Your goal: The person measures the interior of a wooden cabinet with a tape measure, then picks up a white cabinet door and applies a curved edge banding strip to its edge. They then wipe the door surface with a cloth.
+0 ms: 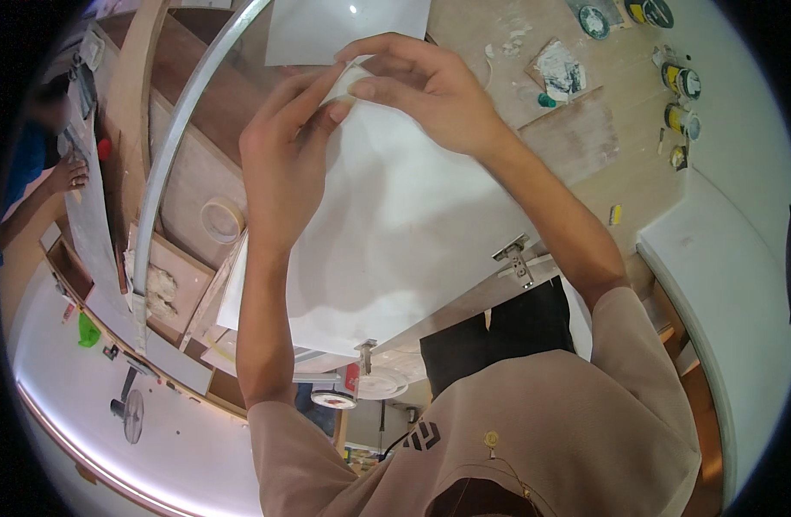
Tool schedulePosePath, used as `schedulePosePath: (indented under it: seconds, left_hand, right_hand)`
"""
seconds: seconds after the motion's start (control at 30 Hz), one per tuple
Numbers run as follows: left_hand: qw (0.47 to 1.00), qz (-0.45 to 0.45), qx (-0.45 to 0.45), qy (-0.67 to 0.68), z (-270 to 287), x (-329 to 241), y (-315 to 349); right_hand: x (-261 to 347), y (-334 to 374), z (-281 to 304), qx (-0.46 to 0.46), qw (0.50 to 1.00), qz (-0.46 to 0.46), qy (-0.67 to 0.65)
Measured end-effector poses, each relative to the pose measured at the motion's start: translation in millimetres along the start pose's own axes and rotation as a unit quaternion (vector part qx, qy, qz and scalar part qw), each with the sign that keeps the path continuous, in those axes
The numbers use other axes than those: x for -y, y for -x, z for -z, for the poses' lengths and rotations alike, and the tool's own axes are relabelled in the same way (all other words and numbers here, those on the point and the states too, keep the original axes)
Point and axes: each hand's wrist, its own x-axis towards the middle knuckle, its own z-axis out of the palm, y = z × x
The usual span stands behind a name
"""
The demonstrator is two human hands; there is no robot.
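Observation:
A white cabinet door [395, 215] lies flat in front of me, its far end narrowing between my hands. Two metal hinges, one [514, 258] at the right and another [366, 355] lower down, sit along its near edge. My left hand [283, 155] is closed on the left side of the far corner, thumb near the tip. From the right, my right hand [443, 95] pinches the same corner, its thumb on the white face and its fingers curled over the edge. Whether a thin strip or film lies between the fingertips, I cannot tell.
A roll of tape [222, 220] lies left of the door, near a curved metal strip [175, 129]. Paint cans [680, 82] and a putty-smeared board [559, 71] are at the far right. At the far left, another person's hand [68, 172] rests on a long panel.

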Motion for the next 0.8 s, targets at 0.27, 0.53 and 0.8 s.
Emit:
schedulePosePath:
  seconds: [0.27, 0.53, 0.8]
  left_hand:
    - [0.998, -0.037, -0.026, -0.038, -4, 2, 0]
    - [0.981, -0.013, -0.032, -0.192, 51, 22, 73]
    - [0.893, 0.232, -0.141, -0.358, 118, 71, 251]
  right_hand:
    - [2, 0, 3, 0.005, 0.999, -0.013, 0.047]
    - [15, -1, -2, -0.013, 0.995, -0.053, 0.086]
    - [30, -7, -5, 0.012, 0.947, 0.021, 0.319]
